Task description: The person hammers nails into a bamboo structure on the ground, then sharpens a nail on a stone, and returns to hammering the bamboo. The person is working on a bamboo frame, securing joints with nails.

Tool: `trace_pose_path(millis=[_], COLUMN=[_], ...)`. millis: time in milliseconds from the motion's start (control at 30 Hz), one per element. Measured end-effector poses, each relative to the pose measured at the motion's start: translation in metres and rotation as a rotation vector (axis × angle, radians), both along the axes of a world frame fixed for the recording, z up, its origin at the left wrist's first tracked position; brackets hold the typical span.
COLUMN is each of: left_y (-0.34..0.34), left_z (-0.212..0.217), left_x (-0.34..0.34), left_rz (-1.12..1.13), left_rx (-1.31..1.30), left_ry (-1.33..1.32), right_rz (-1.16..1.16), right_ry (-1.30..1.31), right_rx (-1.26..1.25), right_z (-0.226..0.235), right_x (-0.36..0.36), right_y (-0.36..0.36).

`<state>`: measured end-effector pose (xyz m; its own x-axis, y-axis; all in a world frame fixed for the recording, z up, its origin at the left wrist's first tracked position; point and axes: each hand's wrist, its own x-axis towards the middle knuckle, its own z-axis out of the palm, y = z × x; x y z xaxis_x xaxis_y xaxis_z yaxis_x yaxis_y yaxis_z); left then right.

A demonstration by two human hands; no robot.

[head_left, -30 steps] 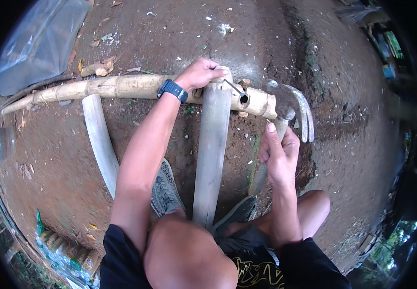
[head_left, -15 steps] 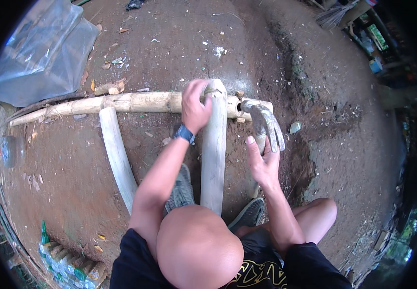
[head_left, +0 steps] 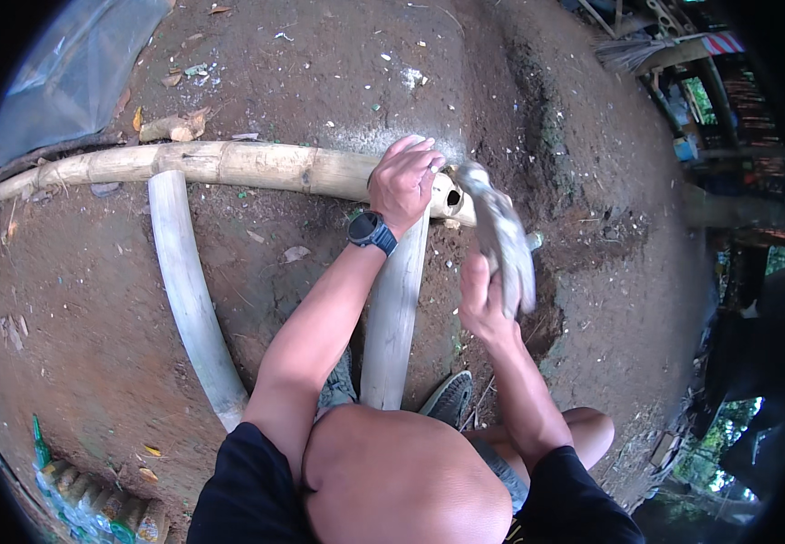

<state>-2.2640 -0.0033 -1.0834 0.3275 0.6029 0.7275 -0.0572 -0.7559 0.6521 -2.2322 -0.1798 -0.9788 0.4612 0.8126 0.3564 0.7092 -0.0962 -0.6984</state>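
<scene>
My left hand (head_left: 404, 186), with a dark watch at the wrist, is closed over the far end of a pale bamboo pole (head_left: 394, 317) that runs toward my feet. The hand covers that end, and a small pale bit shows at its fingertips. My right hand (head_left: 488, 299) grips a worn claw hammer (head_left: 504, 238), blurred by motion, its head just right of my left fingers. A thicker bamboo pole (head_left: 266, 166) lies crosswise on the ground under the left hand. Close to its right end is a dark round hole (head_left: 452, 198).
Another pale bamboo piece (head_left: 188, 290) meets the crosswise pole at left. Clear plastic sheeting (head_left: 75, 72) lies at the far left, near a short wood chunk (head_left: 175, 126). Bottles (head_left: 93, 499) stand at lower left. A shoe (head_left: 447, 399) rests by the near pole.
My left hand has shifted right and closed over the pole's end. The hammer head has moved slightly up and the view has shifted, bringing the crosswise pole further left.
</scene>
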Motion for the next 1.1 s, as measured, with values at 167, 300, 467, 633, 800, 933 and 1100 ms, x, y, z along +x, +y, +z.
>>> trace_pose_path(millis=[167, 300, 467, 633, 800, 933, 1100], left_y=[0.002, 0.003, -0.002, 0.001, 0.005, 0.002, 0.007], left_z=[-0.002, -0.002, -0.008, -0.008, -0.003, -0.007, -0.006], left_x=[-0.005, -0.003, -0.004, -0.002, -0.004, -0.003, -0.002], left_rz=[-0.01, -0.003, 0.043, 0.047, 0.056, 0.036, 0.076], left_rx=[-0.06, -0.056, -0.096, -0.084, -0.06, -0.082, -0.092], left_ry=[0.038, 0.015, 0.009, -0.002, -0.021, -0.004, -0.012], right_rz=[-0.007, 0.003, 0.069, 0.044, 0.141, 0.084, 0.147], right_ry=[-0.008, -0.017, 0.018, -0.054, -0.107, -0.199, -0.269], right_rx=[-0.128, -0.204, -0.206, -0.248, 0.019, -0.292, -0.083], right_z=[0.003, 0.003, 0.011, -0.002, 0.018, 0.008, 0.016], right_x=[-0.002, -0.001, 0.007, 0.009, -0.002, 0.007, 0.0], right_y=[0.001, 0.015, -0.001, 0.004, 0.012, 0.0, 0.008])
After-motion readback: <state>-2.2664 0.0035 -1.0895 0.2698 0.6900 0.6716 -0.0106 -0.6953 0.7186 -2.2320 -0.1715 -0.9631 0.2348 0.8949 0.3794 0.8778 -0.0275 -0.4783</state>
